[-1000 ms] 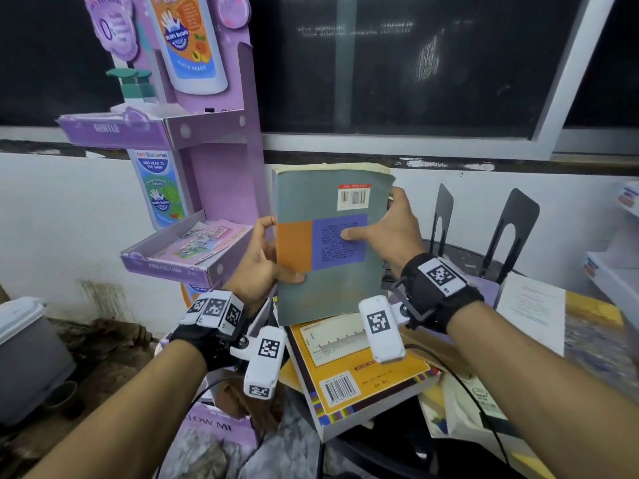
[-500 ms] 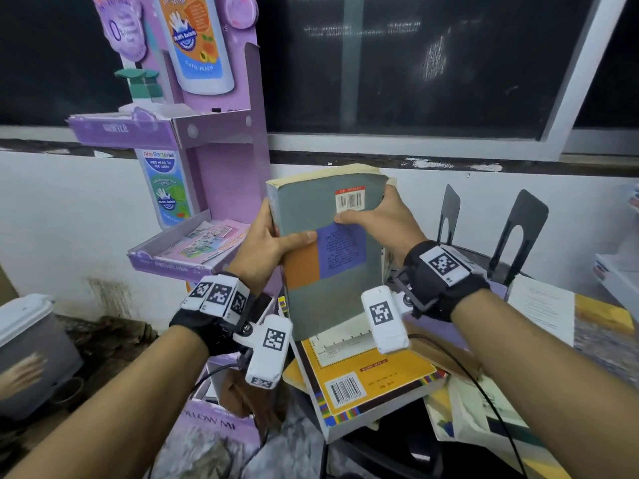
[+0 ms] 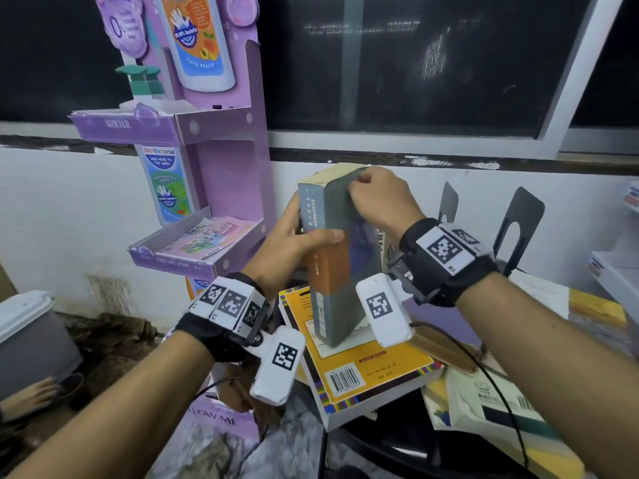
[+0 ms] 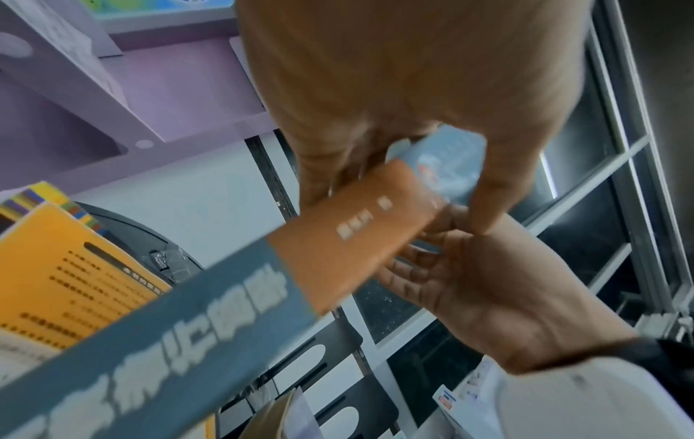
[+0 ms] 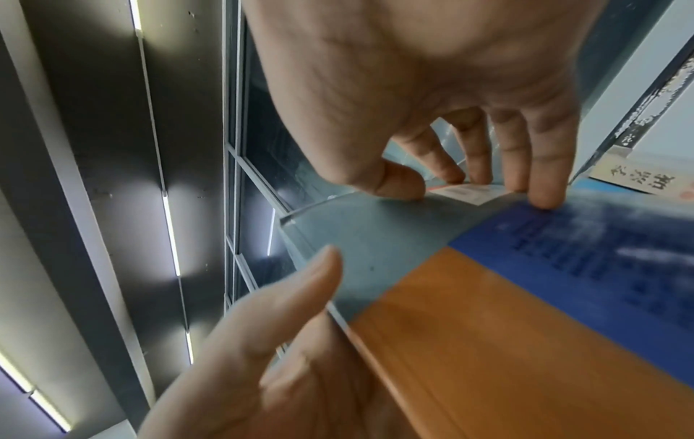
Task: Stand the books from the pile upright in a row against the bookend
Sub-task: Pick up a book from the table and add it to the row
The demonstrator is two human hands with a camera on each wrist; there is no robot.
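My right hand (image 3: 375, 198) grips the top edge of the grey-green book (image 3: 333, 271), fingertips (image 5: 544, 196) curled onto the cover by the barcode label. My left hand (image 3: 294, 247) clasps the spine side, thumb across the cover where the grey meets the orange band. The book is airborne, near upright, spine toward me, its lower corner just above the yellow book (image 3: 363, 368) on top of the pile.

Judgement: the step in hand is carrying this book across to the black bookends (image 3: 518, 223), which stand behind and to the right, near the wall. To do it well, I should keep both grips firm, hold the book vertical, and set its bottom edge down flat before pressing its cover flush against the upright plate.

Edges and room: the purple display stand (image 3: 221, 174) crowds the left side. Loose books and papers (image 3: 501, 406) lie at right, below the bookends. Whether the base beside the plates is free I cannot tell; my right wrist hides it.
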